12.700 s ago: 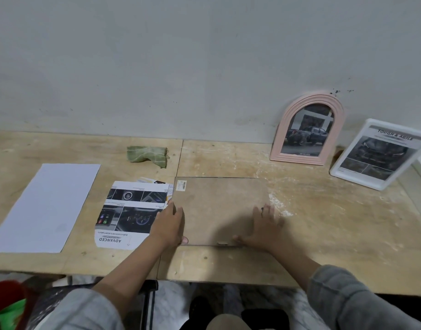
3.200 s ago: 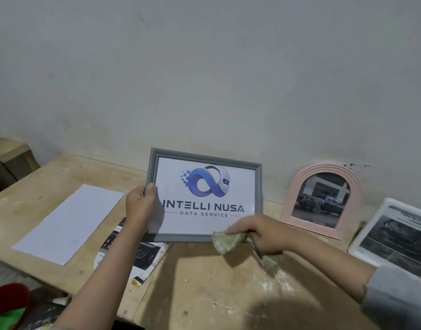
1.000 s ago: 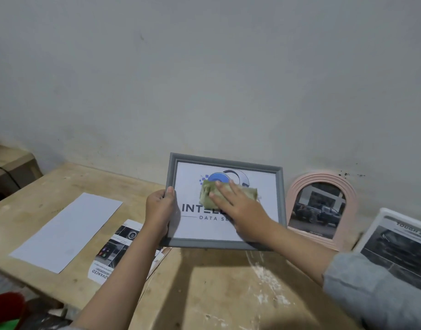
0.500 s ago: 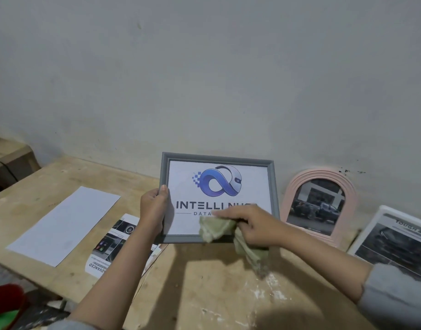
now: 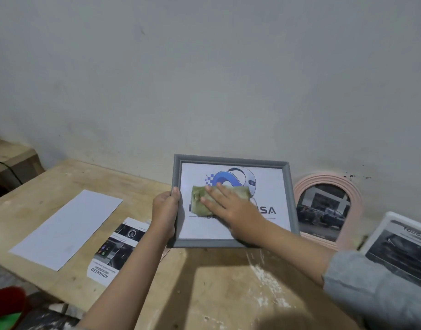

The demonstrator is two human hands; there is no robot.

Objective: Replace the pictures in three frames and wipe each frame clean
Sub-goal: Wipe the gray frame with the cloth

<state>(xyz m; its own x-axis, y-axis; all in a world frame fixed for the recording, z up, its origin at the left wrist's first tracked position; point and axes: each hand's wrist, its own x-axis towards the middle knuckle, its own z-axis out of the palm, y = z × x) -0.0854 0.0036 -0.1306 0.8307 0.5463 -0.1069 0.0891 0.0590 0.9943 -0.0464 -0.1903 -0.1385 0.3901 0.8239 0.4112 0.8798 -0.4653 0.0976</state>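
Observation:
A grey picture frame with a blue logo print stands tilted up on the wooden table. My left hand grips its left edge. My right hand lies flat on the glass and presses a green cloth against the print's middle, hiding part of the lettering. A pink arched frame with a car photo leans on the wall to the right. A white frame with a dark car print leans at the far right.
A blank white sheet lies on the table's left part. A printed car leaflet lies beside it, partly under my left forearm. A wooden box sits at the far left. Something red and green is below the table edge.
My right hand has moved the cloth from the frame's bottom edge up onto the middle of the glass. The left hand keeps its hold on the frame.

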